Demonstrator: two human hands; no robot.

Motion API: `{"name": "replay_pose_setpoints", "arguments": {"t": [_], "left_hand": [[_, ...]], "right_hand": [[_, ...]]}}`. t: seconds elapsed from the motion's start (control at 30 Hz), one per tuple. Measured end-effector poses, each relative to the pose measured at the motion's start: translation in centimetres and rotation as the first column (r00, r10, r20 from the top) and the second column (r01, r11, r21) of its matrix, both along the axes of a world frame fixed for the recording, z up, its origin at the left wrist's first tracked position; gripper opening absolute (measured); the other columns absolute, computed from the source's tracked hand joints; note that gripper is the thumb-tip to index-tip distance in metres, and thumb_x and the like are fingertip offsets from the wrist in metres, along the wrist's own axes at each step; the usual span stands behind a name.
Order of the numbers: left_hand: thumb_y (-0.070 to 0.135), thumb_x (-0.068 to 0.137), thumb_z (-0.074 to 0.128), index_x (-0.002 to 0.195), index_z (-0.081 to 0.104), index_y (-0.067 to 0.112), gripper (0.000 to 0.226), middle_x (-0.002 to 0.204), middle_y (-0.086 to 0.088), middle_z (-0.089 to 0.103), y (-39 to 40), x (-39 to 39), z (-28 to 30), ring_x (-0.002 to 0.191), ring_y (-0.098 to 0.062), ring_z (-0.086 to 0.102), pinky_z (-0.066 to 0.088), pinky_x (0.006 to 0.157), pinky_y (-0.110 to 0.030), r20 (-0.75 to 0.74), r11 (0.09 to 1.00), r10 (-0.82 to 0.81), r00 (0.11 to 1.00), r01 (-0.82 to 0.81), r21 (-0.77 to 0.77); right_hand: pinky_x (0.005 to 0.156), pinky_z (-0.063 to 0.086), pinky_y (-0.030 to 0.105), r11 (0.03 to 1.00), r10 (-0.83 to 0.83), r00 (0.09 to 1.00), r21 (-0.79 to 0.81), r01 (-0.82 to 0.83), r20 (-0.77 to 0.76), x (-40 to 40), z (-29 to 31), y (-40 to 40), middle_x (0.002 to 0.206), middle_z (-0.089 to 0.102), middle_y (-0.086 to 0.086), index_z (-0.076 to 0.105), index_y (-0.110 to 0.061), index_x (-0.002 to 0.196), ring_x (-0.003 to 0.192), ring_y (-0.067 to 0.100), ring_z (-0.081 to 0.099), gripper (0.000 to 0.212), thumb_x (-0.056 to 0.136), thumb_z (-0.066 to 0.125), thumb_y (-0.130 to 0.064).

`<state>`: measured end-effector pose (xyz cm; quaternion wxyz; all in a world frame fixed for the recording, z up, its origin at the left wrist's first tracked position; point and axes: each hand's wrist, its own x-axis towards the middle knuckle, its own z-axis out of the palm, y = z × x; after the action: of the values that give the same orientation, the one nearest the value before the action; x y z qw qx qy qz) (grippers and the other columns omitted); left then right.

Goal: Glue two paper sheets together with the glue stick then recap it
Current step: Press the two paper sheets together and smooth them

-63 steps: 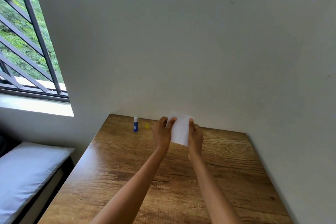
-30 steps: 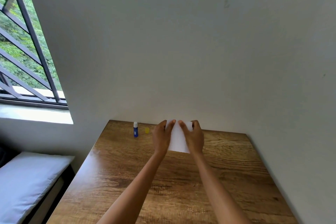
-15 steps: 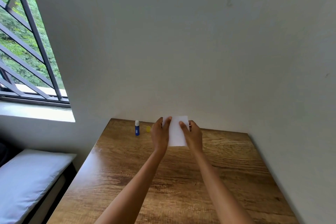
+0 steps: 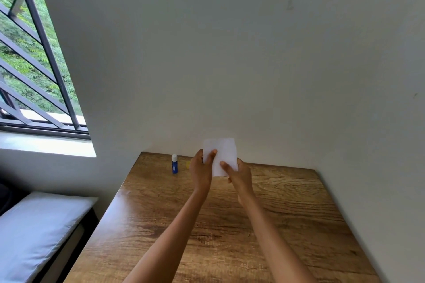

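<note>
I hold small white paper sheets upright above the far part of the wooden table. My left hand pinches the left edge, thumb on the front. My right hand grips the lower right, thumb pressed across the front. Whether it is one sheet or two pressed together I cannot tell. A blue glue stick stands uncapped on the table to the left of my hands, its white tip showing. Its yellow cap lies just right of it, mostly hidden behind my left hand.
A white wall rises right behind the table and along its right side. A barred window is at the upper left. A pale cushion lies on a low seat left of the table.
The paper has risen a little and now stands higher against the wall. My right thumb has slid lower across its front. Glue stick and cap have not moved.
</note>
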<state>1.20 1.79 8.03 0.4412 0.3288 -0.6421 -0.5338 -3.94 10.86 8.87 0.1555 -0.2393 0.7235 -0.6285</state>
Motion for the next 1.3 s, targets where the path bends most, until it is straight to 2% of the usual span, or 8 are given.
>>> {"name": "replay_pose_setpoints", "arguments": {"t": [0.13,0.33,0.47,0.8,0.93,1.0,1.13,1.3], "left_hand": [[0.032,0.088,0.060,0.076,0.054,0.011,0.025,0.066,0.004,0.055,-0.3,0.2,-0.2,0.059,-0.012,0.055,0.041,0.047,-0.020,0.006,1.000,0.010,1.000,-0.010,-0.011],[0.031,0.088,0.060,0.077,0.055,0.010,0.024,0.071,-0.003,0.058,-0.6,0.5,-0.3,0.063,-0.018,0.057,0.045,0.054,-0.029,-0.040,0.997,0.069,0.997,-0.068,0.028],[0.028,0.088,0.060,0.072,0.051,0.008,0.028,0.065,-0.003,0.051,-0.5,0.3,0.0,0.059,-0.016,0.048,0.038,0.053,-0.026,-0.035,0.999,0.042,0.999,-0.041,0.009],[0.030,0.088,0.060,0.077,0.056,0.003,0.029,0.066,-0.005,0.054,0.6,-0.2,0.8,0.059,-0.017,0.048,0.037,0.054,-0.028,-0.049,1.000,0.020,0.999,-0.020,0.003],[0.027,0.088,0.060,0.074,0.055,0.007,0.025,0.063,0.001,0.055,1.2,-0.5,1.3,0.052,-0.005,0.050,0.036,0.044,-0.012,-0.085,1.000,-0.011,0.996,0.011,-0.003],[0.027,0.089,0.060,0.073,0.056,0.007,0.026,0.063,0.001,0.055,1.4,-0.6,1.3,0.053,-0.006,0.050,0.036,0.043,-0.011,-0.078,1.000,-0.021,0.997,0.021,0.000],[0.027,0.087,0.061,0.064,0.048,0.021,0.027,0.058,0.009,0.047,1.6,-0.3,1.4,0.049,-0.003,0.042,0.032,0.041,-0.008,-0.068,0.999,-0.020,0.998,0.018,-0.034],[0.024,0.088,0.061,0.071,0.053,0.015,0.021,0.059,0.012,0.051,2.0,0.1,1.0,0.047,0.001,0.051,0.034,0.040,-0.006,-0.034,0.995,-0.068,0.997,0.066,-0.073]], "right_hand": [[0.042,0.042,0.020,0.996,-0.042,0.999,-0.080,0.044,0.021,0.1,-0.1,0.2,0.065,0.061,0.003,0.060,-0.016,0.077,0.051,0.012,0.056,0.029,0.094,0.048,-0.037],[0.050,0.045,0.017,0.997,0.048,0.999,-0.052,-0.049,-0.023,-0.1,-0.9,0.7,0.068,0.064,0.001,0.062,-0.021,0.085,0.060,0.012,0.058,0.008,0.088,0.061,-0.028],[0.051,0.047,0.020,0.988,0.020,0.999,-0.152,-0.012,0.051,0.0,-1.5,1.3,0.068,0.066,0.002,0.063,-0.019,0.087,0.058,0.011,0.061,0.025,0.096,0.045,-0.033],[0.052,0.045,0.018,0.994,-0.001,1.000,-0.107,0.001,-0.003,-1.5,-0.5,1.8,0.070,0.064,-0.003,0.062,-0.020,0.086,0.061,0.008,0.060,0.034,0.090,0.045,-0.049],[0.057,0.048,0.016,0.998,0.063,0.988,0.022,-0.060,-0.140,-2.1,1.4,0.7,0.087,0.062,-0.009,0.055,-0.024,0.098,0.077,0.006,0.061,0.028,0.080,0.067,-0.041],[0.055,0.045,0.021,1.000,0.016,0.989,0.001,-0.016,-0.147,-2.2,1.5,0.4,0.081,0.062,0.001,0.056,-0.018,0.087,0.067,0.012,0.058,0.019,0.088,0.058,-0.037],[0.059,0.038,0.036,0.992,-0.091,0.996,-0.094,0.089,-0.016,-1.9,1.1,0.8,0.073,0.051,0.017,0.056,0.003,0.079,0.066,0.027,0.050,0.053,0.095,0.038,-0.045],[0.064,0.050,0.038,0.991,-0.066,0.972,0.102,0.091,-0.228,-1.9,2.4,0.3,0.081,0.060,0.003,0.055,-0.013,0.089,0.071,0.021,0.059,0.033,0.086,0.057,-0.046]]}}
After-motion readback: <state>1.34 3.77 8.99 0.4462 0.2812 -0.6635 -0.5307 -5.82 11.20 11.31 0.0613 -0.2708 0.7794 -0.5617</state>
